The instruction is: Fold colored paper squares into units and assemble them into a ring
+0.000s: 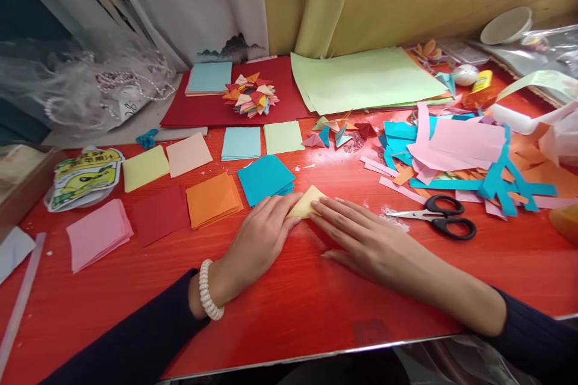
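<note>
A small folded pale yellow paper (307,203) lies on the red table (289,313) between my hands. My left hand (259,234) pinches its left corner between thumb and fingers. My right hand (361,234) lies with fingers stretched out, the fingertips pressing on the paper's right edge and the thumb apart on the table. Just beyond the paper is a stack of blue squares (265,180), with orange squares (213,200) to its left. Black-handled scissors (436,215) rest to the right of my right hand.
Red (162,215), pink (99,233) and other paper squares lie at the left, near a green pouch (85,177). A folded paper ring (251,95) sits at the back. Paper scraps (460,147) are heaped at the right. The table's front edge (316,357) is near my forearms.
</note>
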Demonstrator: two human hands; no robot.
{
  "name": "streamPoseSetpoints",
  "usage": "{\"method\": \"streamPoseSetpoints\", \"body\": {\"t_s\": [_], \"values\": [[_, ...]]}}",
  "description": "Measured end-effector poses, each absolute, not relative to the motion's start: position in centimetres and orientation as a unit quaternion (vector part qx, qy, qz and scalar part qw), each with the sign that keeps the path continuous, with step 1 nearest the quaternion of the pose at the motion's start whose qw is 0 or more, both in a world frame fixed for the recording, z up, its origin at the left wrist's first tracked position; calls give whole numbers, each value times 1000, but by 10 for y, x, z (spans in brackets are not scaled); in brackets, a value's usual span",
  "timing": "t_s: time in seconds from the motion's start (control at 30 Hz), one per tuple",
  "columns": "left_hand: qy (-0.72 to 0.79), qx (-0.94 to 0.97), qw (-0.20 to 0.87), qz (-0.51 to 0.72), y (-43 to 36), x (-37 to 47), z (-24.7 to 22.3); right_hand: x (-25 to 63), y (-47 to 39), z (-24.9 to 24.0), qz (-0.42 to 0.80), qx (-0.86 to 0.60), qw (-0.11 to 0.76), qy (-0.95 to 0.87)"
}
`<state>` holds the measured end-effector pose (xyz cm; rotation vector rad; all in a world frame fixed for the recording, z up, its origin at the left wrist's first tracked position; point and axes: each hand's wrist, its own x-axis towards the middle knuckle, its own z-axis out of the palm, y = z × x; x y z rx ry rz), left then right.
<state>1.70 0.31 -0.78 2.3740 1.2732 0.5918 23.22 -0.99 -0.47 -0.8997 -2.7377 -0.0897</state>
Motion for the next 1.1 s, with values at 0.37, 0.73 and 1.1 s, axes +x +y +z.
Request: {"method": "streamPoseSetpoints", "body": {"t_s": [0.37,0.73,1.1], "values": [[429,860,153,230,3,16,-6,236,1,-12,-12,-287,151,-946],[397,885,127,208,0,15,-6,232,-5,-8,-13,-284,176,-942],[363,906,65,209,-1,14,-9,230,-5,-15,47,-318,168,-932]]}}
